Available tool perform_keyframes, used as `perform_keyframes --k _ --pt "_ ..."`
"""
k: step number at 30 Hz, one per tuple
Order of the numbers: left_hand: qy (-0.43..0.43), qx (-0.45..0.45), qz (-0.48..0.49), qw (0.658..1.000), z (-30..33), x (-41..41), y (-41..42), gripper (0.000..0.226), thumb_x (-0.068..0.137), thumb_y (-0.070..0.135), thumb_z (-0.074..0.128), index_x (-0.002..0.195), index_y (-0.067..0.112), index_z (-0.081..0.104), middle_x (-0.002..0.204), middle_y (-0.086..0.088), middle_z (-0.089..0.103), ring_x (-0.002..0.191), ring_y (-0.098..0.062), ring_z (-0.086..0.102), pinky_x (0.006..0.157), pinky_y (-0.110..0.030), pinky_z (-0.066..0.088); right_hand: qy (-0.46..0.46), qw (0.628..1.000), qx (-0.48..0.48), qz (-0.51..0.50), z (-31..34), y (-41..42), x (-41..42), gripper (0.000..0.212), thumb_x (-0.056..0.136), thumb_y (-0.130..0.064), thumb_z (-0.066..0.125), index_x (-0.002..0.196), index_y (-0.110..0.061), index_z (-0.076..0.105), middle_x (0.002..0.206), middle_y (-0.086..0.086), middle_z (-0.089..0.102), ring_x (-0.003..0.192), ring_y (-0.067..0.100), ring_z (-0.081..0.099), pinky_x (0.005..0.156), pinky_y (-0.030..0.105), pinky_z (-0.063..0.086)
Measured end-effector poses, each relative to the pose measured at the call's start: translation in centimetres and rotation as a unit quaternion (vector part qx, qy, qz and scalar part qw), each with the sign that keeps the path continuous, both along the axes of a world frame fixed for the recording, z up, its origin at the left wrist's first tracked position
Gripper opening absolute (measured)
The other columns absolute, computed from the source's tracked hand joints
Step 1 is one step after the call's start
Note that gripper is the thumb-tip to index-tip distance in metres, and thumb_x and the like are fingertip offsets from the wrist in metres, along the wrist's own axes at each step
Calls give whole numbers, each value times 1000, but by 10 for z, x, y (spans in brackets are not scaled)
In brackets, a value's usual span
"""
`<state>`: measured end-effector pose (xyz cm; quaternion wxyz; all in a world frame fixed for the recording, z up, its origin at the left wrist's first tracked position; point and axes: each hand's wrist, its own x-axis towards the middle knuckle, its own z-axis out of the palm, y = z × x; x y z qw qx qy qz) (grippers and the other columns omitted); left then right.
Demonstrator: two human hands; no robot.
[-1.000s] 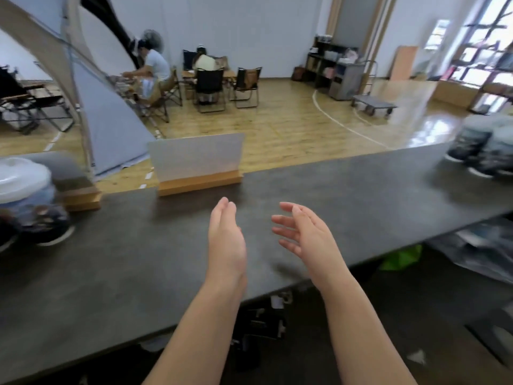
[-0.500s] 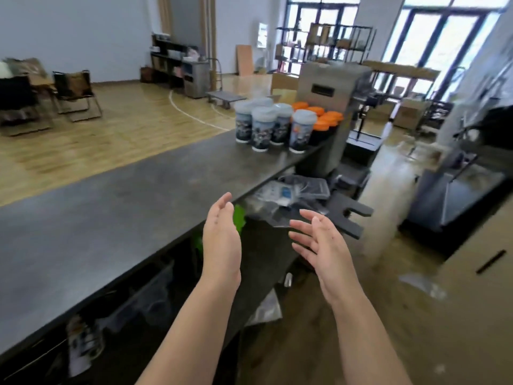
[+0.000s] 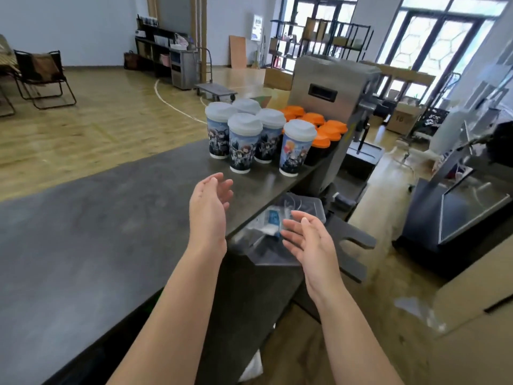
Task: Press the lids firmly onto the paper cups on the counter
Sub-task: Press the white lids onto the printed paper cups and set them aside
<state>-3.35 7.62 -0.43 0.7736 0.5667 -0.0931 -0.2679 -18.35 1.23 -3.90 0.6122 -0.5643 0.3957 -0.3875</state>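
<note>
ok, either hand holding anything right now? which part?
Nothing held. Left hand and right hand are both open, fingers relaxed, short of the cups on the counter.

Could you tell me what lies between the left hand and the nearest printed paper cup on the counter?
Nothing: in the head view only a bare stretch of dark counter separates the left hand from the nearest white-lidded cup.

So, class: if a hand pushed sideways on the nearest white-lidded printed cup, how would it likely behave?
The nearest printed cup looks tall with a narrower base, so it would probably tip rather than slide. Its walls seem to be paper, likely denting under a squeeze. Whether it is full cannot be told.
</note>
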Motion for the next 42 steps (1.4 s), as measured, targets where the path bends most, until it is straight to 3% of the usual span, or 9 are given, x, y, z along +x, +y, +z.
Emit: perform_keyframes --k 5,12,16,20,24,28,33,38,42 --pt "4 2 26 1000 12 64 -79 31 104 25 39 121 14 63 110 -1 71 92 -12 64 76 -22 47 -12 999 -16 35 19 -79 79 25 107 -23 39 108 -25 64 112 6 69 100 17 66 85 30 54" --pt "-62 97 43 992 10 111 -158 38 103 40 37 124 16 57 118 4 62 102 -14 55 71 -28 38 -52 996 -6 74 31 -152 157 20 107 -27 39 117 -35 55 132 -7 53 126 13 49 106 37 44" --pt "-170 161 78 969 2 109 -180 44 105 49 27 125 19 52 117 9 52 108 -12 47 89 -34 35 -76 990 59 108 18 -189 190 37 106 -31 40 142 -27 45 134 -9 49 131 13 45 113 41 38" --pt "-170 137 88 972 -8 99 -196 56 101 59 22 137 28 52 137 6 57 125 -10 50 103 -35 40 -64 983 63 160 3 -209 205 50 97 -48 42 145 -31 46 146 -10 50 135 11 45 115 41 35" --pt "-135 95 135 977 -14 86 -199 59 82 76 26 118 45 60 125 16 65 120 -2 57 106 -35 44 -95 975 16 199 5 -209 201 40 96 -54 39 127 -37 57 138 -10 57 129 5 51 113 36 38" --pt "-99 70 196 973 -15 70 -188 45 98 62 31 112 38 66 114 16 72 112 1 63 97 -28 48 -102 960 7 261 7 -202 195 53 85 -68 43 117 -30 61 124 -6 65 121 9 57 104 32 43" --pt "-97 90 285 949 -12 58 -163 46 105 47 26 109 32 70 103 19 74 101 7 65 80 -13 46 -67 941 36 329 9 -183 192 26 101 -42 45 102 -24 63 108 -5 69 109 11 63 97 33 49" --pt "-82 104 320 938 -6 62 -136 48 104 54 28 116 30 68 112 9 73 103 -1 67 89 -29 51 -37 923 42 381 19 -161 193 26 101 -46 44 98 -25 59 105 -8 66 104 6 61 93 32 49" --pt "-180 159 341 909 4 65 -118 30 108 35 31 127 37 54 114 27 59 102 24 51 79 -1 39 -42 924 -95 368 24 -155 193 29 101 -38 39 126 -30 50 121 -12 59 108 -4 54 91 21 40"
